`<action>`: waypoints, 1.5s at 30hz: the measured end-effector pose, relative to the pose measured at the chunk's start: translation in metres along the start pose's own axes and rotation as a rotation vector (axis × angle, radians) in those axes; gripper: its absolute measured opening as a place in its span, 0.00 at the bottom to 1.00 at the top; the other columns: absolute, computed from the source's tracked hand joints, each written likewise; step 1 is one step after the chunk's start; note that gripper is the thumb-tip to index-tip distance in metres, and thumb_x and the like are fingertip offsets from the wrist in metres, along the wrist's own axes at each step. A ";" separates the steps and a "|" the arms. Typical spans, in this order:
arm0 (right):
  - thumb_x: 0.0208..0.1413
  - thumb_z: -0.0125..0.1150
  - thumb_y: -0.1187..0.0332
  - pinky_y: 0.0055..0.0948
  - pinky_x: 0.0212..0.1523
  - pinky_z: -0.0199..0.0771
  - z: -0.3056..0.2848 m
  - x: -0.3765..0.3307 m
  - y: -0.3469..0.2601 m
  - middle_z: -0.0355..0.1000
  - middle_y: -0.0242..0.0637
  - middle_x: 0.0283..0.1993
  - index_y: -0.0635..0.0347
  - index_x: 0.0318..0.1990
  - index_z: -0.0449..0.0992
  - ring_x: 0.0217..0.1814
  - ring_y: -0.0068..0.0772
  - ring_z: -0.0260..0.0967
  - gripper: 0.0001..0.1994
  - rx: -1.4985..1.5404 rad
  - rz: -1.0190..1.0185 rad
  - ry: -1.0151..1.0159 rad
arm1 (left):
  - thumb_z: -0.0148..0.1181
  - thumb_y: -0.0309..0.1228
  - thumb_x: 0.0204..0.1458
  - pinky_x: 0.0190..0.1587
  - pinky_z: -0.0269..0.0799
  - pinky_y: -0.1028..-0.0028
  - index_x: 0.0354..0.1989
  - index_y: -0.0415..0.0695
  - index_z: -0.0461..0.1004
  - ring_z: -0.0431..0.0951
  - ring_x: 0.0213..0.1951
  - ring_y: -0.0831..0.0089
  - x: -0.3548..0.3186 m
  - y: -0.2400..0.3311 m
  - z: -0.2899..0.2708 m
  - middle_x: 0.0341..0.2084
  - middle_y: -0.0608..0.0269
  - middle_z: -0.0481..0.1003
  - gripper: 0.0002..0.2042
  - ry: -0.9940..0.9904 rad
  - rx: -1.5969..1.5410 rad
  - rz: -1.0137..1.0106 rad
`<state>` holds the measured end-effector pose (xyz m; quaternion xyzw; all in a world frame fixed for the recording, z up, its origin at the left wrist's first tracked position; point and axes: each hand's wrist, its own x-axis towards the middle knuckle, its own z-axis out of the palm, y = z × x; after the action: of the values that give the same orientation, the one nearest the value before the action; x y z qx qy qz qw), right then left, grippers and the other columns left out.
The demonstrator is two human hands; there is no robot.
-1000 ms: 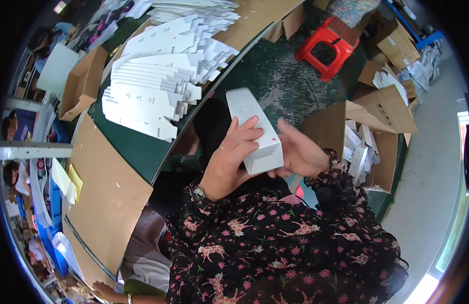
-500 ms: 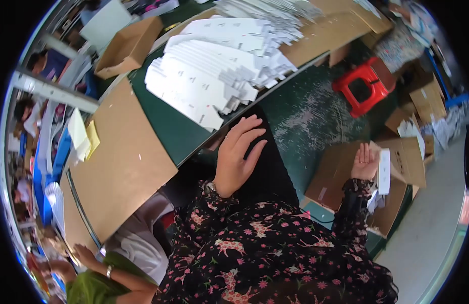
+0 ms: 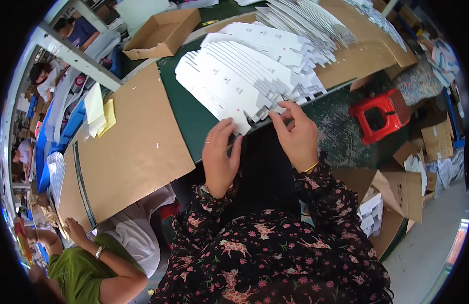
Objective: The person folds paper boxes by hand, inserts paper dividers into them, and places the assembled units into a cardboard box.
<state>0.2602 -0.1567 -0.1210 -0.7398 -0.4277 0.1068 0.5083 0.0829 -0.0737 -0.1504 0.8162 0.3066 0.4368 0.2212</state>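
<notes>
On the green table's near edge lies a fanned stack of flat white carton blanks (image 3: 221, 71), their cut flaps pointing toward me. My left hand (image 3: 220, 161) is at the nearest corner of the front blank, fingertips touching or just over it, thumb apart from the fingers. To its right, my right hand (image 3: 299, 136) reaches to the flaps at the table edge. Its thumb and index finger are bent with a gap between them, and I see nothing held. Whether its fingertips touch the flaps I cannot tell.
Brown cardboard (image 3: 128, 147) covers the table at left; an open shallow box (image 3: 161, 35) stands behind. At right are a red stool (image 3: 378, 116) and a carton (image 3: 404, 195) containing white folded boxes (image 3: 370, 213). A co-worker in a green top (image 3: 87, 271) sits at lower left.
My right hand has left the carton at right, where it was open beside a white box, and come to the stack. My left hand has moved from over my lap to the blank's corner.
</notes>
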 end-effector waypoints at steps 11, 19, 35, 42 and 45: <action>0.66 0.63 0.75 0.24 0.39 0.77 0.019 0.004 0.015 0.78 0.35 0.39 0.63 0.46 0.75 0.39 0.21 0.76 0.05 0.451 0.049 -0.026 | 0.67 0.22 0.53 0.64 0.72 0.58 0.58 0.41 0.74 0.72 0.65 0.49 -0.022 -0.022 -0.004 0.63 0.47 0.71 0.22 -0.150 -0.143 0.017; 0.66 0.59 0.77 0.21 0.38 0.75 -0.034 -0.034 0.015 0.76 0.42 0.48 0.60 0.45 0.66 0.43 0.23 0.73 0.08 0.716 0.045 -0.089 | 0.75 0.34 0.44 0.77 0.45 0.45 0.78 0.50 0.53 0.51 0.78 0.52 0.009 0.040 -0.071 0.76 0.50 0.55 0.50 -0.421 0.116 0.295; 0.62 0.64 0.78 0.24 0.51 0.80 -0.104 -0.083 0.066 0.77 0.34 0.51 0.66 0.54 0.75 0.51 0.23 0.77 0.14 0.986 0.452 -0.313 | 0.79 0.39 0.35 0.70 0.56 0.45 0.73 0.34 0.57 0.64 0.67 0.43 -0.010 0.087 0.003 0.64 0.41 0.63 0.54 -0.804 0.077 0.449; 0.58 0.68 0.80 0.25 0.50 0.80 -0.134 -0.120 0.087 0.78 0.37 0.49 0.65 0.47 0.74 0.49 0.24 0.78 0.11 0.825 0.346 -0.279 | 0.83 0.39 0.34 0.66 0.63 0.47 0.72 0.34 0.59 0.68 0.63 0.45 -0.024 0.110 0.041 0.61 0.41 0.66 0.54 -0.890 0.063 0.562; 0.58 0.69 0.79 0.27 0.50 0.80 -0.130 -0.127 0.093 0.78 0.38 0.50 0.65 0.45 0.74 0.49 0.25 0.78 0.11 0.662 0.313 -0.268 | 0.85 0.39 0.33 0.63 0.67 0.51 0.70 0.35 0.60 0.72 0.59 0.46 -0.034 0.105 0.053 0.59 0.42 0.68 0.53 -0.991 -0.055 0.432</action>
<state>0.3088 -0.3473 -0.1751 -0.5717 -0.3145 0.4108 0.6368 0.1457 -0.1769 -0.1313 0.9629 -0.0207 0.0430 0.2655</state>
